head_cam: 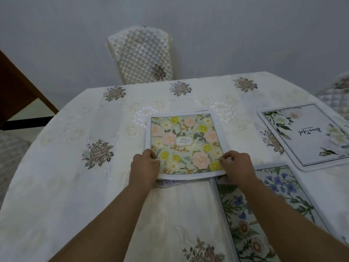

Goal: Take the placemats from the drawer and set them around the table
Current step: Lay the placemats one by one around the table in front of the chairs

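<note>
Left hand (144,165) and right hand (236,165) in pinch grips at the near corners of the floral placemat (186,137)

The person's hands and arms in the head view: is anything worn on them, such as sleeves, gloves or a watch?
The left hand and the right hand are bare, with no gloves. Neither wrist carries a watch or a bracelet. Both forearms are bare too, and no sleeve shows down to the picture's lower edge. I can make out no ring, though the fingers are a little blurred.

Single head-worn view, wide-angle; faces forward and down, close above table (56,186); chair (141,53) opposite.
</note>
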Motion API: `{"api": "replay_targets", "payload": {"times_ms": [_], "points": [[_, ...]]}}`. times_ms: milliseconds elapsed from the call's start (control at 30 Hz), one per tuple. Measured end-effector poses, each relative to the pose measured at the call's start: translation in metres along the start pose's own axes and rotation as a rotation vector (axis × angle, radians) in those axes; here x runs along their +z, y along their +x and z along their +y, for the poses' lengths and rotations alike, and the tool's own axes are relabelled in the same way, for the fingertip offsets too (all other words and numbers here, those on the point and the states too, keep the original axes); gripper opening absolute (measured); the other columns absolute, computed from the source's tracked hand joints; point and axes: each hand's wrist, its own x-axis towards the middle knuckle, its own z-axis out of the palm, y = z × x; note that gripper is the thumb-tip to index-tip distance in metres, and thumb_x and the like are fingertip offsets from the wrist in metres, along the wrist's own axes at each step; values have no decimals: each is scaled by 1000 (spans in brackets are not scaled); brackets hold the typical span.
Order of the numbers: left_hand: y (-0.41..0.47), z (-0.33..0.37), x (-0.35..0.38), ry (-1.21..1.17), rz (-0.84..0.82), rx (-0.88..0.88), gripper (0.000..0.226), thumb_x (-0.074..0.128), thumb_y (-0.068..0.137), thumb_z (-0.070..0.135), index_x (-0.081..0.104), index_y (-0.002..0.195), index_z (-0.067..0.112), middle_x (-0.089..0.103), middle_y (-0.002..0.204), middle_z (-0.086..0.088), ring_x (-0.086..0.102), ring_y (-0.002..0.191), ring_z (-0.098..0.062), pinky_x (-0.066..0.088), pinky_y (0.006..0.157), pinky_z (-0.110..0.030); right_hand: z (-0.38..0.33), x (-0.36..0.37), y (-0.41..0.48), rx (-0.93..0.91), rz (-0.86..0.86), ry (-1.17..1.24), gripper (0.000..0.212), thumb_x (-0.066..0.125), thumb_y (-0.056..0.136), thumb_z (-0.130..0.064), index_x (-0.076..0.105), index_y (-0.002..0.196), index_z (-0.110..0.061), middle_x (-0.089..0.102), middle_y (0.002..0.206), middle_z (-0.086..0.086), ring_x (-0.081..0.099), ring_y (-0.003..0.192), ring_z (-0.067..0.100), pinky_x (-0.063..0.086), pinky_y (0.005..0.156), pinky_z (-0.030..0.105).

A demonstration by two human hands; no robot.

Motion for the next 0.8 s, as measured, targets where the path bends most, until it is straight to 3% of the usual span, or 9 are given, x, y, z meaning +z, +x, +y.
{"api": "replay_targets", "payload": {"times_ms": [100, 167, 267, 367, 467, 600, 700, 800], "points": [[5, 10, -12, -206, -147, -47, 15, 59, 88, 17, 63, 101, 24, 63, 103, 2, 64, 93, -21, 53, 66, -25, -7, -7, 9, 55, -79, 227, 20, 62, 89, -25, 66, 109, -22, 63, 100, 6, 54, 67, 13, 42, 52, 25], [-1, 20, -22, -427, -331, -228, 32, 51, 91, 14, 64, 116, 29, 63, 111, -1, 70, 87, -25, 62, 67, -35, -18, -14, 10, 119, -222, 300, 39, 55, 90, -14, 58, 125, -30, 60, 107, 5, 53, 67, 14, 39, 44, 22], [-21, 16, -35, -378, -496, -282, 42, 50, 95, 15, 59, 135, 26, 64, 115, -3, 69, 73, -18, 60, 59, -28, -31, -21, 3, 143, -425, 84, 53, 48, 88, -6, 54, 134, -33, 58, 120, 10, 56, 78, 20, 45, 49, 25], [-39, -7, -42, -143, -382, -68, 38, 53, 95, 22, 63, 132, 29, 62, 130, 3, 62, 96, -11, 51, 78, -20, -35, -24, -20, 29, -400, -139, 40, 53, 89, -22, 63, 127, -29, 60, 127, 7, 60, 96, 21, 53, 79, 31], [-66, -25, -56, -73, -221, 6, 33, 57, 96, 23, 66, 127, 28, 61, 136, 2, 60, 117, -12, 40, 94, -16, -38, -16, -58, -102, -299, -233, 38, 57, 91, -27, 61, 129, -28, 57, 134, 6, 60, 107, 22, 49, 90, 30], [-116, -54, -88, -71, -167, 1, 39, 53, 98, 16, 59, 136, 26, 57, 140, 0, 55, 126, -18, 39, 101, -22, -58, -2, -118, -173, -240, -98, 36, 52, 94, -11, 62, 127, -23, 56, 133, 5, 58, 107, 20, 44, 88, 24], [-157, -87, -130, -126, -111, -11, 43, 52, 98, 14, 55, 139, 27, 55, 140, -2, 55, 123, -17, 39, 100, -20, -77, 3, -172, -221, -248, -66, 40, 54, 94, -12, 59, 130, -27, 55, 133, 4, 53, 95, 13, 42, 81, 20], [-198, -124, -177, -200, -36, 0, 41, 55, 98, 15, 58, 136, 29, 57, 133, 3, 53, 110, -5, 37, 95, -14, -103, 11, -228, -278, -275, -26, 43, 58, 92, -14, 56, 131, -31, 52, 128, -1, 52, 113, 15, 36, 87, 17]]}}
